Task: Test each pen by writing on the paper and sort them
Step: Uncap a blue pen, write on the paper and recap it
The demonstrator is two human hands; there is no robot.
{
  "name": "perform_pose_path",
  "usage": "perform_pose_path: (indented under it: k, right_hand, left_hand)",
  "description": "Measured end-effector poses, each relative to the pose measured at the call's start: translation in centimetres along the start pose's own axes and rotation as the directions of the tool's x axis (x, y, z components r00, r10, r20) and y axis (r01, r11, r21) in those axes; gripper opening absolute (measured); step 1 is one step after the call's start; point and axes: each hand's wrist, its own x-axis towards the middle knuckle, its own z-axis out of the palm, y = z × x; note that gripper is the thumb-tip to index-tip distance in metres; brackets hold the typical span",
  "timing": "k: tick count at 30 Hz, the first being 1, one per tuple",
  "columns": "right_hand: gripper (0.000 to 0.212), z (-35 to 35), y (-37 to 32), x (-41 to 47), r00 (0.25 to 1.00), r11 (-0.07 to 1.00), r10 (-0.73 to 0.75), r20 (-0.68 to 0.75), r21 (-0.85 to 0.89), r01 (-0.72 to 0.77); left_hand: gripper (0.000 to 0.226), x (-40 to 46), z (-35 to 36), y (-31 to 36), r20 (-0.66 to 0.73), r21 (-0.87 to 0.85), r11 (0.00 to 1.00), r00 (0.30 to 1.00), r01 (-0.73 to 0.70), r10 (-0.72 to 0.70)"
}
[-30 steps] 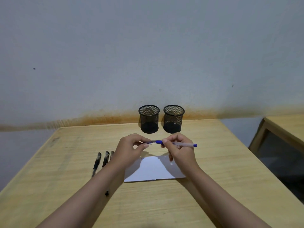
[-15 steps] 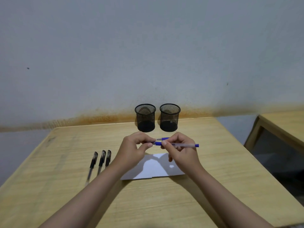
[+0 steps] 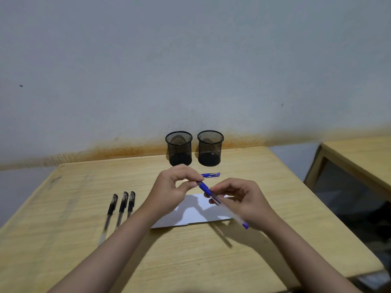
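Observation:
A blue pen [image 3: 220,203] is held over the white paper [image 3: 196,214], tilted from upper left to lower right. My right hand [image 3: 239,199] grips its clear barrel. My left hand [image 3: 173,187] pinches the tip end by the blue grip. The pen's blue cap [image 3: 210,175] lies on the table behind my hands. Three black pens [image 3: 120,208] lie side by side to the left of the paper. Two black mesh pen cups, the left cup [image 3: 179,148] and the right cup [image 3: 210,147], stand at the table's far edge and look empty.
The wooden table [image 3: 63,240] backs onto a grey wall. A second wooden table [image 3: 359,155] stands to the right across a gap.
The cap has come off the blue pen and now lies on the table. The pen has swung from level to slanted, its rear end toward me on the right.

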Motion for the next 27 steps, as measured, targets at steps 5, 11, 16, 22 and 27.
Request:
perform_pose_path:
  k: [5, 11, 16, 22, 27]
  right_hand:
    - [0.010, -1.9, -0.2, -0.5, 0.967, 0.967, 0.250, 0.038, 0.041, -0.252]
    - [0.006, -2.3, 2.2, -0.5, 0.912, 0.918, 0.253, -0.324, -0.217, -0.331]
    - [0.012, -3.1, 4.5, -0.6, 0.875, 0.843, 0.203, -0.439, -0.376, -0.385]
    - [0.005, -3.0, 5.7, -0.8, 0.892, 0.799, 0.179, -0.414, -0.468, -0.378]
    - [0.006, -1.9, 7.0, 0.0, 0.892, 0.777, 0.209, -0.402, -0.486, -0.401]
  left_hand:
    - [0.024, -0.9, 2.0, -0.6, 0.004, 0.061, 0.995, 0.997, 0.081, -0.081]
    - [0.040, -3.1, 4.4, -1.6, 0.043, 0.348, 0.924, 0.982, 0.161, -0.187]
    - [0.045, -4.9, 5.2, -3.0, 0.277, 0.579, 0.814, 0.928, 0.047, -0.251]
    - [0.043, -5.5, 5.4, -3.6, 0.273, 0.565, 0.824, 0.934, 0.038, -0.230]
    - [0.043, -5.9, 5.0, -5.3, 0.284, 0.564, 0.824, 0.925, 0.050, -0.251]
